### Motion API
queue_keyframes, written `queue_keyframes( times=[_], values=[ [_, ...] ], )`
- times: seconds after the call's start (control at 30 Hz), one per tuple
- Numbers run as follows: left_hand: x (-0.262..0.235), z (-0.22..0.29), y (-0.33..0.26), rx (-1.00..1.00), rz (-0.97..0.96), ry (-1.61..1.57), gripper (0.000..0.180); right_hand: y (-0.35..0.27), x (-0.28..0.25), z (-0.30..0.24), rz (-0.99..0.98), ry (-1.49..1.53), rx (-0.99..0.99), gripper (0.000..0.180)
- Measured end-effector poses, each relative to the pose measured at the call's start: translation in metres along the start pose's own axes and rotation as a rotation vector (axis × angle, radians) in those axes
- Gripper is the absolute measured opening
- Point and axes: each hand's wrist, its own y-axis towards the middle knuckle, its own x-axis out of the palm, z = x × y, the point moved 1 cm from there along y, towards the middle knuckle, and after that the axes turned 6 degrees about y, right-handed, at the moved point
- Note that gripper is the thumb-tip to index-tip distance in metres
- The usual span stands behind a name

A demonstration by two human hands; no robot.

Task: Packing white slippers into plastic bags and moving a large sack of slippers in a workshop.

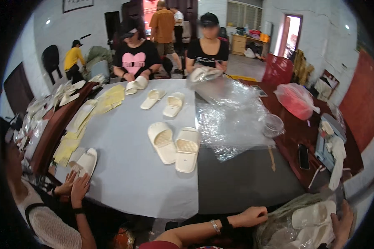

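Observation:
A clear plastic bag (270, 228) with white slippers (309, 216) inside lies at the lower right, at the table's near edge. My left hand (251, 216), with a bracelet and a black band at the wrist, is closed with curled fingers at the bag's left edge. On the bag's right side, my right hand (344, 220) grips the plastic, its fingertips against the slippers. One pair of cream slippers (187, 151) rests mid-table, soles down. Farther off stands a second pair (173, 103). Clear plastic bags (232, 120) lie in a crumpled pile beyond my hands.
At left, a co-worker's hands (79, 189) handle a slipper pair (86, 162) beside yellow sheets (66, 150). Two people in black caps work across the table. On the right are a phone (303, 157), a blue-grey plastic tray (326, 143) and a pink-filled bag (296, 101).

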Motion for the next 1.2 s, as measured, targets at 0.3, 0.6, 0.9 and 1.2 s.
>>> queue_keyframes(
  times=[0.3,0.6,0.9,1.2],
  values=[
    [-0.02,-0.004,-0.019,0.017,0.076,-0.041,0.023,0.068,-0.037,-0.159,0.191,0.109,-0.748,0.058],
    [-0.074,-0.007,-0.062,-0.246,0.258,-0.165,0.023,0.087,-0.056,-0.259,0.281,0.263,-1.136,0.047],
    [-0.138,-0.001,-0.072,-0.338,0.503,0.075,0.028,0.154,-0.021,-0.281,0.302,0.287,-1.067,0.032],
    [-0.242,-0.055,-0.024,-0.16,0.869,0.689,0.037,0.165,0.054,-0.287,0.044,0.182,-1.075,0.031]
  ],
)
